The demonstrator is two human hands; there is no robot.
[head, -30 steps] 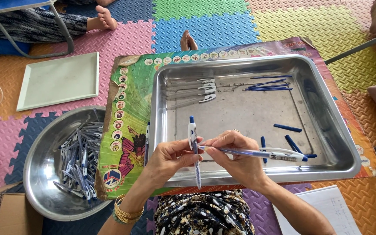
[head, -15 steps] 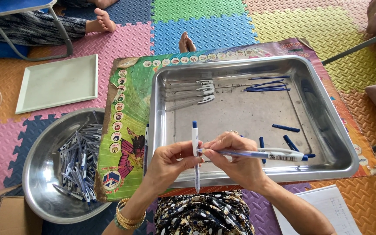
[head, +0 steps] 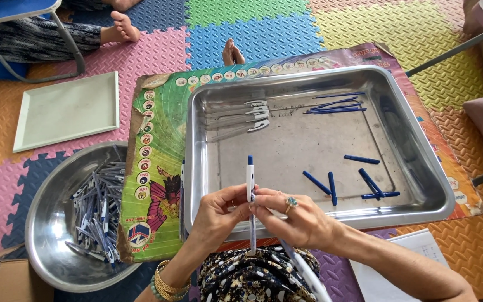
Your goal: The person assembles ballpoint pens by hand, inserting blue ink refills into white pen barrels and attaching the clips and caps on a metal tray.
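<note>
1. The left hand [head: 219,215] and right hand [head: 297,221] meet over the near rim of the steel tray [head: 437,184], fingertips closed together around one white pen [head: 250,184].
2. The pen stands upright: its blue tip rises above the fingers, and its lower end runs down below them toward the lap.
3. Loose blue caps [head: 331,187] lie in the tray, well apart from the hands.
4. A round bowl [head: 46,223] of pens sits to the left.

Bare forearms; gold and teal bangles [head: 166,284] at left wrist; turquoise-stone ring [head: 292,202] on right hand [head: 297,221]; dark patterned garment [head: 252,277].
</note>
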